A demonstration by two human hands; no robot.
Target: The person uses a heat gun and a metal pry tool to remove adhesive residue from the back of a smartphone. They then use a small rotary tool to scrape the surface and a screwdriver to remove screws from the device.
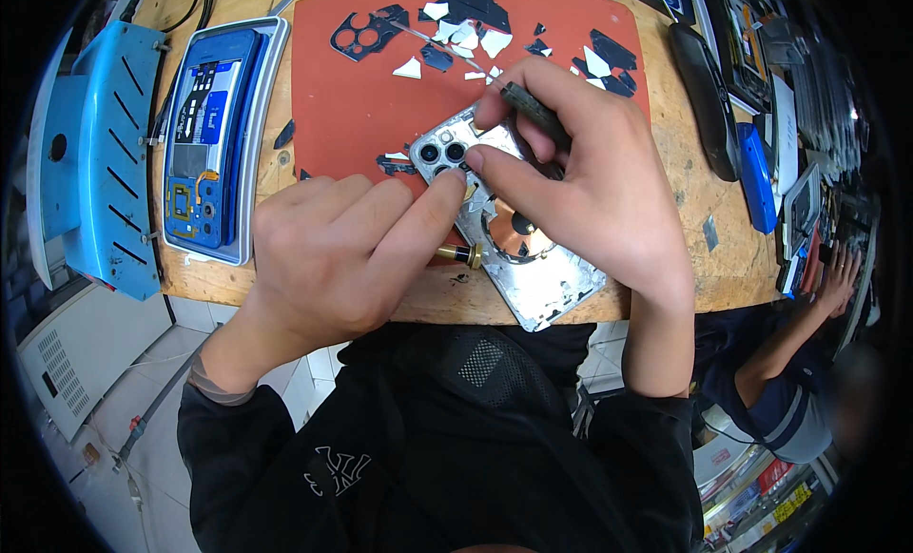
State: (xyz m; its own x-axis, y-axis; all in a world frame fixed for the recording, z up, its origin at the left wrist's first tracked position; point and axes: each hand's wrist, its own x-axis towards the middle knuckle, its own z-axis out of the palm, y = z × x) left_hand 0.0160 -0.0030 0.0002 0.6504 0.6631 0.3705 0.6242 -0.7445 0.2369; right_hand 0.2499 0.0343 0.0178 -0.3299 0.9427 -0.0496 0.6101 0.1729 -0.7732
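A silver phone back housing [571, 282], with three camera lenses [443, 154], a copper charging coil [514, 228] and cracked remnants, lies tilted on a red mat [352, 68] at the table edge. My right hand [580, 182] grips a dark-handled tool [533, 111] with a thin metal shaft, its thumb beside the lenses. My left hand [347, 253] is curled, index fingertip at the lenses; what it holds, if anything, is hidden. A brass-ended cylinder [466, 254] pokes out from beneath it. Broken dark and white pieces [495, 41] are scattered across the mat's back part.
An opened blue phone in a white tray [272, 97] and a light-blue metal device [124, 163] stand left on the wooden table [704, 258]. Phones and dark and blue objects [756, 177] crowd the right side. Another person's arm [789, 349] reaches in at right.
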